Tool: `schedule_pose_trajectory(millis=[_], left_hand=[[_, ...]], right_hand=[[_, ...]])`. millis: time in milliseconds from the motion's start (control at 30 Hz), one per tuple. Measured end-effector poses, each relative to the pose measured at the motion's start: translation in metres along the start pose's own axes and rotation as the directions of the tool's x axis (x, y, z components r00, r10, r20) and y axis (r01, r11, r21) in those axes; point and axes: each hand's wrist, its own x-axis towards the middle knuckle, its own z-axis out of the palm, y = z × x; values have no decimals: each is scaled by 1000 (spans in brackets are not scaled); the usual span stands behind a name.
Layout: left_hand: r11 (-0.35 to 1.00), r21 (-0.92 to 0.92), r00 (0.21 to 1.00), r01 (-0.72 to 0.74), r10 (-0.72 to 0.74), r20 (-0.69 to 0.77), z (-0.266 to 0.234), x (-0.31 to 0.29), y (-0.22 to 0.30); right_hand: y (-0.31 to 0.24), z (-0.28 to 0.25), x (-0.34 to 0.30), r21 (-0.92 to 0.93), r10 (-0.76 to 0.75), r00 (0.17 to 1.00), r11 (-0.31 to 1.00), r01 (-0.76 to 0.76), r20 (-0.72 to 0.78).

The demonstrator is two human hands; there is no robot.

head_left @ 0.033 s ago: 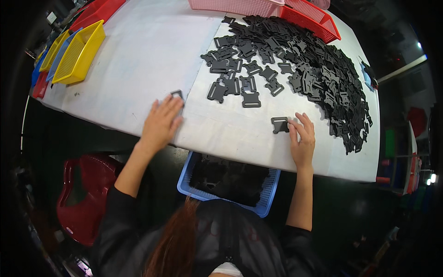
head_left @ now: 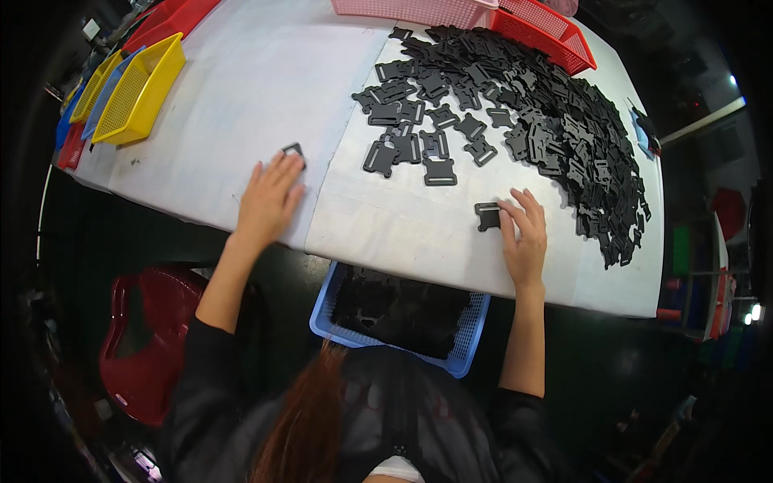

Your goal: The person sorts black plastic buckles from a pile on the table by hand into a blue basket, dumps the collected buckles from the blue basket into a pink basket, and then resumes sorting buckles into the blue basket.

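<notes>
My left hand (head_left: 268, 199) lies palm down on the white table, fingers stretched out over a black plastic buckle piece (head_left: 294, 149). Only the far end of that piece shows past the fingertips. Farther right, my right hand (head_left: 523, 233) has its thumb and index finger at the right edge of another black buckle piece (head_left: 487, 215), which lies near the table's front edge. Several loose buckle pieces (head_left: 440, 171) are spread between the hands and a large heap of the same pieces (head_left: 564, 129) at the far right.
Yellow (head_left: 137, 101) and red (head_left: 173, 28) baskets stand at the far left. Pink (head_left: 411, 10) and red baskets (head_left: 555, 36) line the back edge. Below the table's front edge, a blue basket (head_left: 324, 310) holds dark pieces. A dark red chair (head_left: 165, 322) is at the left.
My left hand has slid left and slightly away from me, and the buckle piece under its fingers moved along. My right hand has shifted slightly, its fingers closer on its piece.
</notes>
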Motion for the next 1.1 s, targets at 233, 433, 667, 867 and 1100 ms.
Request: schedule_pose_trajectory(millis=[233, 433, 667, 867, 1100], left_hand=[[981, 85, 963, 174, -152, -222, -5, 75, -60], [956, -191, 974, -222, 210, -82, 14, 67, 59], [897, -304, 941, -321, 339, 6, 16, 52, 109], [937, -127, 921, -326, 284, -265, 48, 82, 108], [959, -203, 959, -198, 146, -244, 37, 99, 81]], right_hand=[[-49, 63, 57, 35, -235, 970, 972, 233, 68], [-57, 59, 33, -137, -262, 955, 950, 281, 142], [-47, 63, 60, 48, -236, 969, 971, 233, 76], [-30, 85, 91, -97, -357, 898, 915, 392, 258], [-55, 59, 75, -188, -382, 889, 882, 433, 254]])
